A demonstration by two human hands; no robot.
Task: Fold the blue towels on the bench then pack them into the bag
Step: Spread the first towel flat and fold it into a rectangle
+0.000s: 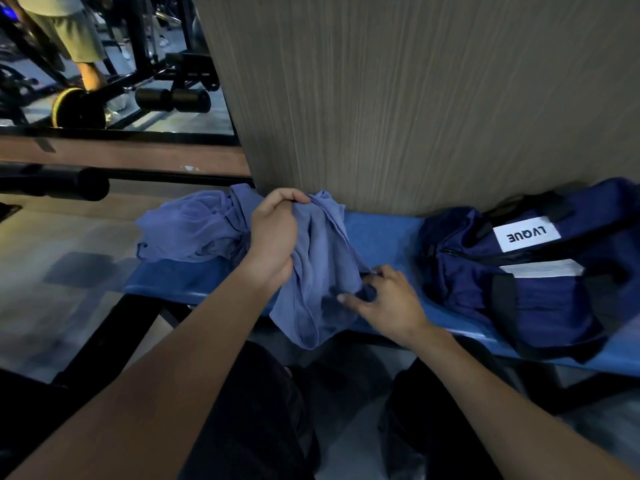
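From the head view, my left hand [273, 237] grips the blue towel [322, 271] bunched at its far end; it hangs long-axis far-to-near over the table [381, 233] edge. My right hand [384, 299] pinches its near-right edge. More towels [187, 230] lie crumpled left. The navy duffel bag [519, 278] sits right, its contents hidden.

I see a blue padded bench [381, 233] running left to right against a grey wood-grain wall, carried on a dark frame. At its left end lies a crumpled heap of blue towels [187, 230], unfolded and spilling a little over the far edge. One towel [318, 271] from the heap drapes across the middle of the seat and hangs off the near edge. At the right end rests a navy bag [512, 282] with black straps and a white label; its top appears unzipped, though the dim light makes that uncertain.
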